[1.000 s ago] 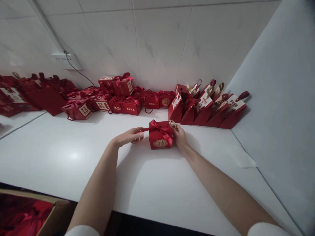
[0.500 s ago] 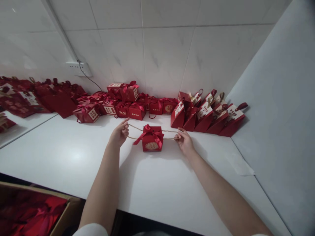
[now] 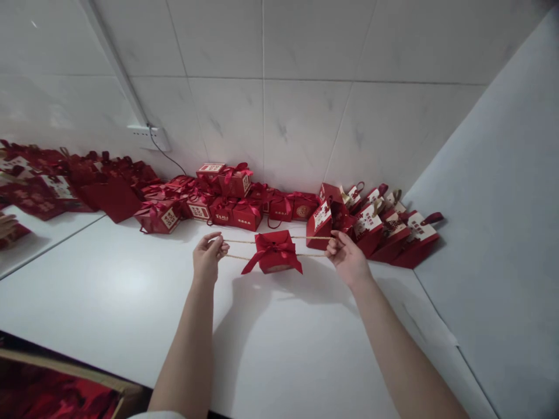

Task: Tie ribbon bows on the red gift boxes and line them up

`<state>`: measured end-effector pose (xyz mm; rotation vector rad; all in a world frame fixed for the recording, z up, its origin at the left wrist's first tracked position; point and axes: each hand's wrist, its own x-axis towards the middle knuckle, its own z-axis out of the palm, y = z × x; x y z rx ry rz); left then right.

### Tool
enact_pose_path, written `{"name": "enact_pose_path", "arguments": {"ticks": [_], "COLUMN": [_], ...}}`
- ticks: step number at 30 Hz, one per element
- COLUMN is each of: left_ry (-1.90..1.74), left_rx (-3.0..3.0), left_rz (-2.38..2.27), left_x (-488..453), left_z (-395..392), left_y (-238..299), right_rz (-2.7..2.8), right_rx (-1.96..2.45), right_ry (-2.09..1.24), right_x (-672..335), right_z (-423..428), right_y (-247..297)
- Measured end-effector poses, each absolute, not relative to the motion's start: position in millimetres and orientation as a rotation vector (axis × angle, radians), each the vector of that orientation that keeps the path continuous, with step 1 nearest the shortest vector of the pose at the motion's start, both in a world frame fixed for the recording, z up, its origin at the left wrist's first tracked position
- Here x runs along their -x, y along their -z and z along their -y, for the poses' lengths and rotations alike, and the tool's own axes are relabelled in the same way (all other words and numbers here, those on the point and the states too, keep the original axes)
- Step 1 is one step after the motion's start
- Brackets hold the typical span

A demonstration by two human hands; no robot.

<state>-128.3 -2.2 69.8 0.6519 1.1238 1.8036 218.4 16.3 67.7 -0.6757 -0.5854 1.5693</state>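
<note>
A small red gift box (image 3: 273,251) with a red ribbon bow hangs tilted a little above the white table (image 3: 131,291), carried on a thin tan cord (image 3: 238,249) stretched to both sides. My left hand (image 3: 208,254) is closed on the cord's left end. My right hand (image 3: 347,251) is closed on its right end. The two hands are about level, one on each side of the box.
Several finished red ribbon boxes (image 3: 238,203) line the tiled wall. A row of leaning red bags (image 3: 384,224) stands at the right, larger red bags (image 3: 65,186) at the left. A cardboard carton (image 3: 65,387) with red material sits below the table's front edge. A grey panel (image 3: 502,203) bounds the right.
My hands have gone from the box's ribbon outward, drawing a cord taut on both sides. The box has risen off the table and tilted. The camera has tipped upward.
</note>
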Motion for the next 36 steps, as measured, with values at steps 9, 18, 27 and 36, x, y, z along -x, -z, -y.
{"name": "enact_pose_path", "arguments": {"ticks": [9,18,27,36], "left_ry": [-1.772,-1.266,-1.005,-1.132], "left_rx": [-1.084,-1.489,-1.872,-1.783], "left_rz": [-1.516,-1.983,-1.737,-1.733], "left_x": [123.9,129.2,90.0,84.8], "left_z": [13.6,16.1,23.6,19.9], "left_y": [-89.4,-81.5,-80.7,-74.5], "right_rz": [1.175,2.034,2.18,1.893], "right_rx": [0.887,1.407,1.346,1.217], "right_ry": [-1.705,-1.207,-1.064,-1.315], "right_x": [-268.6,-275.7,-218.4,-200.9], "right_z": [-8.5,8.7,9.9,-3.3], "right_y": [-114.6,-128.3,-106.4,-89.1]}}
